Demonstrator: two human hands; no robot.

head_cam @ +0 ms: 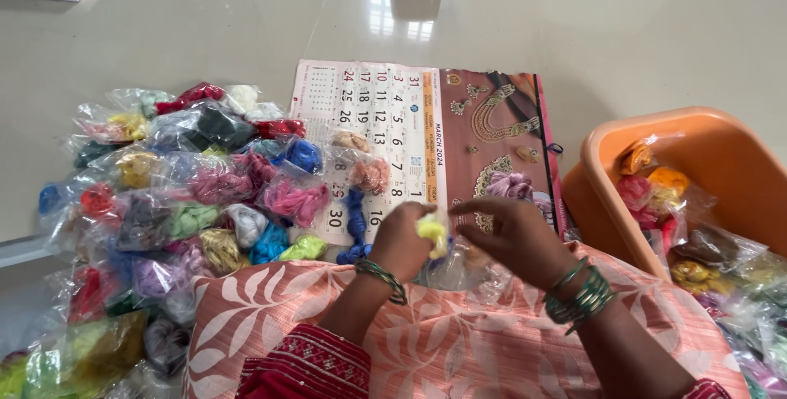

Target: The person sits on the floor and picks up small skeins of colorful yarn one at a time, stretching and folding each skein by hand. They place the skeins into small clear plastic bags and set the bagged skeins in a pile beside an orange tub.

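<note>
Pinched between both hands, left hand (pixel 399 239) and right hand (pixel 512 235), a small yellow thread bundle (pixel 434 231) sits above the peach leaf-print cloth (pixel 459 342). Its long axis runs roughly upright, near the wall calendar's (pixel 385 120) lower edge. A blue thread skein (pixel 355 223) lies just left.

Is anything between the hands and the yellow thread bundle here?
Nothing visible. The left hand already holds the yellow thread bundle, and the right hand is right beside it, over a clear plastic bag on the lap.
</note>
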